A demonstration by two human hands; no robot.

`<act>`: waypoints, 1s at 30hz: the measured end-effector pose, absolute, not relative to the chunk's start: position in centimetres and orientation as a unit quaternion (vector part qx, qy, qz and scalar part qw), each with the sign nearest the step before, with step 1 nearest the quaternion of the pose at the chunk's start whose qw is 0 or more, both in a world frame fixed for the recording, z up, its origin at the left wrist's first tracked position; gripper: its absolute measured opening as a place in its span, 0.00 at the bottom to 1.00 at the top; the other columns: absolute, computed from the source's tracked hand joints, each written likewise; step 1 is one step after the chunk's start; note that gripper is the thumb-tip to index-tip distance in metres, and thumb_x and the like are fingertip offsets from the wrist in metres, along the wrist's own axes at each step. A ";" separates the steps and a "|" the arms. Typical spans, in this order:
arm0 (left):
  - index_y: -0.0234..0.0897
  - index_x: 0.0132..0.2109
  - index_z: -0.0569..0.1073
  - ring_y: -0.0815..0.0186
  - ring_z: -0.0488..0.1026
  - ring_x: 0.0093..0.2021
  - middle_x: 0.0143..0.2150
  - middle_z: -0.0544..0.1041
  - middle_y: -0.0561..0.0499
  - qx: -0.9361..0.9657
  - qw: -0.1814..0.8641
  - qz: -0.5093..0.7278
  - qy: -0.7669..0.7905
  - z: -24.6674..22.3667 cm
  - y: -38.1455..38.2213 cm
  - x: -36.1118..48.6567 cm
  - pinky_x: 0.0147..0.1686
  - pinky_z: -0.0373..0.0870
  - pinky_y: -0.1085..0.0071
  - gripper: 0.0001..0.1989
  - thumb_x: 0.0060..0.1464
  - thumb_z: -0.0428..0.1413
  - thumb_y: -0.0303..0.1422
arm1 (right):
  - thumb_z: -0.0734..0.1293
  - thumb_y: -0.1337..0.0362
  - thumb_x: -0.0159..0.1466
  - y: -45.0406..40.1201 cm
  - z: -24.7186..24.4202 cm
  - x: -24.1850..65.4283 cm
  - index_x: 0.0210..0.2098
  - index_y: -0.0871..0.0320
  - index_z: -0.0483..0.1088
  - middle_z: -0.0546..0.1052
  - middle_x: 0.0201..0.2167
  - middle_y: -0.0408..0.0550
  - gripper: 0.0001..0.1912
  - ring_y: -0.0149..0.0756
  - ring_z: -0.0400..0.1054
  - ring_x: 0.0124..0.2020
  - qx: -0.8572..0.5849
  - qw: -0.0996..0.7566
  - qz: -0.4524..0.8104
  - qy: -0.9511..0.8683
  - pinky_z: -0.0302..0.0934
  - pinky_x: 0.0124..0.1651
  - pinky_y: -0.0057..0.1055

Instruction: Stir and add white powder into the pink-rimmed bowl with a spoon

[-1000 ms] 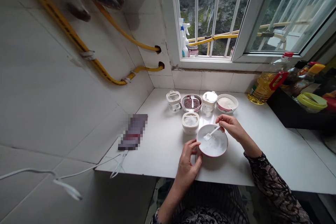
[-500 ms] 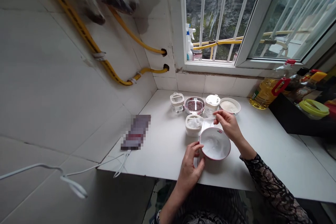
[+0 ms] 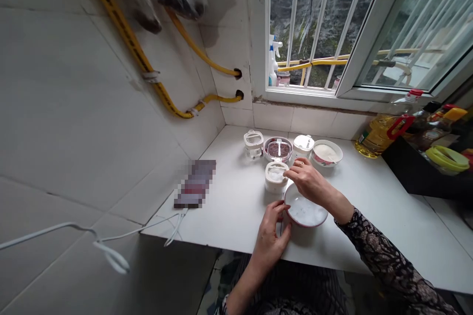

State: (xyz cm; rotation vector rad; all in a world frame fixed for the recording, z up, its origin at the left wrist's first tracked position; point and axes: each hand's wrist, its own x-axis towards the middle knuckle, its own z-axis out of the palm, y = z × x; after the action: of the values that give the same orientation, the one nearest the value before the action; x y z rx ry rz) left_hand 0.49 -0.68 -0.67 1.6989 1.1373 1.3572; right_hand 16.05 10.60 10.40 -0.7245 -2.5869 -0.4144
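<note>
Head view: the left hand (image 3: pixel 271 236) is clamped on the rim of a white bowl (image 3: pixel 309 225), which sits on the white counter (image 3: pixel 225 206) near its front edge and holds a thin layer of white contents. The right hand (image 3: pixel 310 182) hangs above the bowl, fingers drawn together, fingertips just beside an open white jar (image 3: pixel 275 185) of white granules; whether they hold anything cannot be told. Behind stand a dish of dark red grains (image 3: pixel 278 150) with a white spoon (image 3: pixel 279 146), a white lidded jar (image 3: pixel 303 147), and a bowl of white powder (image 3: pixel 325 153), all with contents remaining.
</note>
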 end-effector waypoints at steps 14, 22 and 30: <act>0.42 0.55 0.72 0.59 0.73 0.55 0.57 0.71 0.43 0.646 0.343 0.523 0.438 -0.5 -0.7 0.6 0.49 0.76 0.64 0.20 0.56 0.54 0.23 | 0.55 0.81 0.66 10.6 11.9 15.8 0.36 0.61 0.73 0.77 0.27 0.50 0.18 0.40 0.68 0.34 -0.252 0.224 -0.123 -0.934 0.61 0.50 0.41; 0.42 0.55 0.72 0.58 0.73 0.55 0.57 0.71 0.42 0.647 0.338 0.529 0.431 -0.7 -0.6 0.5 0.47 0.76 0.65 0.20 0.56 0.54 0.23 | 0.56 0.79 0.67 10.9 12.7 16.0 0.37 0.58 0.73 0.77 0.29 0.49 0.16 0.38 0.68 0.34 -0.267 0.238 -0.126 -0.925 0.59 0.51 0.40; 0.42 0.55 0.71 0.58 0.73 0.55 0.58 0.70 0.43 0.647 0.348 0.524 0.432 -0.5 -0.6 0.5 0.49 0.76 0.64 0.20 0.56 0.54 0.23 | 0.56 0.80 0.67 10.8 12.4 15.5 0.34 0.60 0.73 0.77 0.27 0.49 0.16 0.38 0.67 0.32 -0.269 0.219 -0.139 -0.928 0.59 0.51 0.39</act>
State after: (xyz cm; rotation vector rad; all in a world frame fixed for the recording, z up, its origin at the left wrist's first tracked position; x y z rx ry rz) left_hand 0.51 -0.63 -0.53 1.6766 1.1209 1.3585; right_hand 15.54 10.85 12.37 -0.7455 -2.5672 -0.3843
